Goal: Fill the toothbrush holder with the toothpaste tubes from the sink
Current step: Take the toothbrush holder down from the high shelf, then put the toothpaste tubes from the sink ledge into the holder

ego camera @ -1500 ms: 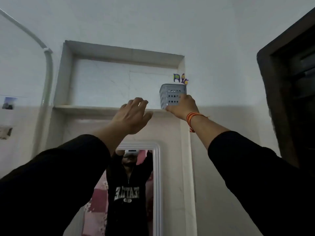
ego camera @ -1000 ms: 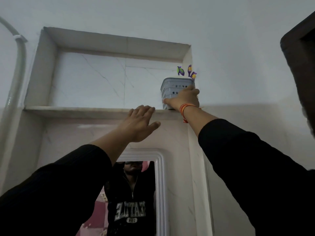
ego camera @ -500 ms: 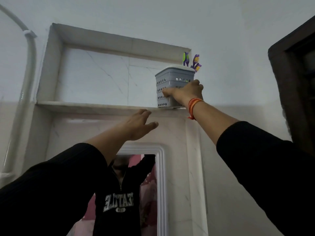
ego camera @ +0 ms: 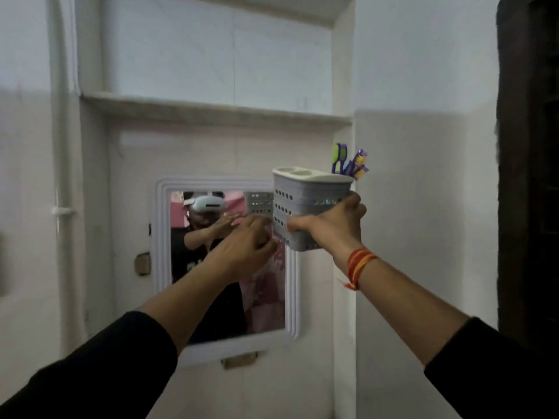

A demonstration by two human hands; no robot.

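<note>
Left hand (ego camera: 245, 249) at 9 o'clock of the toothbrush holder (ego camera: 305, 207), fingers loosely curled, fingertips touching its left side, gripping nothing. Holder upright in mid-air before the mirror (ego camera: 223, 343), below the shelf (ego camera: 211, 108). Right hand (ego camera: 332, 228) wraps its lower right side. Toothbrushes (ego camera: 348, 161) poke out at 1 o'clock.

Black long sleeves, bare forearms and hands.
Sleeves (ego camera: 90, 367) pushed up both arms; orange and red thread band (ego camera: 358, 266) tied round the right wrist.
</note>
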